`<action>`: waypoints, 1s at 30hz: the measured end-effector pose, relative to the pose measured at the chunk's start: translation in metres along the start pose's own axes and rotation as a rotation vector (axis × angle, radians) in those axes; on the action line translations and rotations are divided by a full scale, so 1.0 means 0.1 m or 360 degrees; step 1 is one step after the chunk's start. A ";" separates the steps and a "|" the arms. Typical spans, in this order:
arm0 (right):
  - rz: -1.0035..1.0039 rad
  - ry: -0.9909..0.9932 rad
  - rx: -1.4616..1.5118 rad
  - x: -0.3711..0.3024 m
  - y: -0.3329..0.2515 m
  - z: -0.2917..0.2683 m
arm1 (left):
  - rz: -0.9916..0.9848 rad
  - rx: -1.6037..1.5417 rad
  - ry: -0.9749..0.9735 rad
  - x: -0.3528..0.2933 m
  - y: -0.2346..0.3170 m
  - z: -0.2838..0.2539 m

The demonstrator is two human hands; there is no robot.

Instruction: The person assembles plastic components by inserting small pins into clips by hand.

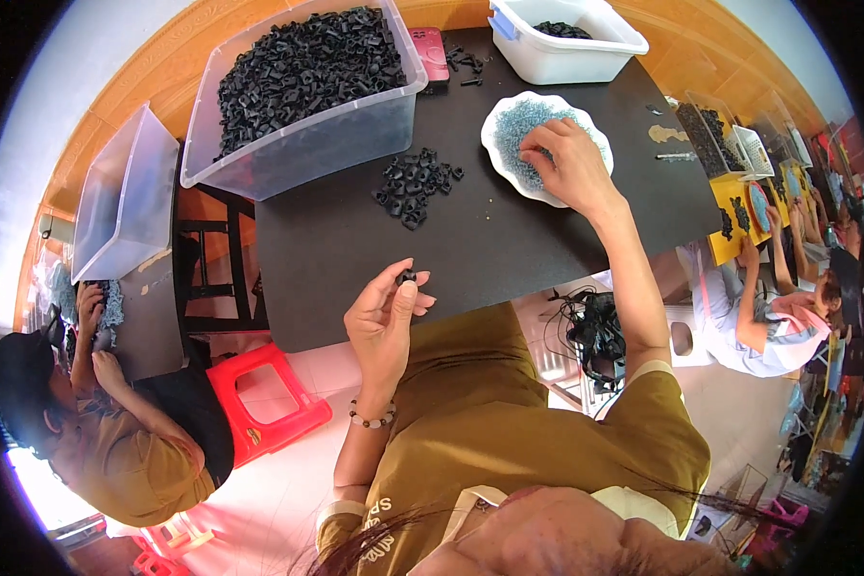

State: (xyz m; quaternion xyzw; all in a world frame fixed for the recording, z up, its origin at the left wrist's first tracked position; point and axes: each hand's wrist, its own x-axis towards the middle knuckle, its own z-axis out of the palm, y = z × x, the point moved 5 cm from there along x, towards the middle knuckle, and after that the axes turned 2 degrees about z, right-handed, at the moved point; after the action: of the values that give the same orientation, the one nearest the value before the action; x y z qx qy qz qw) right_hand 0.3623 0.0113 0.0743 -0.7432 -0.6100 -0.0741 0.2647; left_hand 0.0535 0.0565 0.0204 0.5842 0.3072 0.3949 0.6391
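Over the table's near edge, my left hand (382,322) pinches a small black plastic part (406,276) between thumb and fingers. My right hand (568,163) reaches over a white scalloped plate (491,144) with its fingertips bent together at the contents. Small, pale blue-clear pieces (520,123) fill that plate; whether one is between my right fingers is too small to tell. Between my hands and the big bin lies a loose pile of similar black parts (413,187) on the dark table (326,259).
A large clear bin (298,134) heaped with black parts stands at the back left. Beside it are a pink box (430,56) and a white tub (571,60). A red stool (269,403) and a seated co-worker (130,446) are left; other people work at a yellow table (727,248) right.
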 end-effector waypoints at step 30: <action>0.0365 -0.0466 0.2536 -0.54 -1.16 0.35 | -0.0251 -0.0547 -0.0414 0.04 -0.06 0.36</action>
State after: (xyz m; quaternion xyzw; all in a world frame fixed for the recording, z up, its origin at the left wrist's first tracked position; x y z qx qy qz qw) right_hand 0.2319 -0.0052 0.0566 -0.3920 -0.4281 0.5070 0.6372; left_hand 0.0872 0.0414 0.0191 0.4869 0.1951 0.3115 0.7924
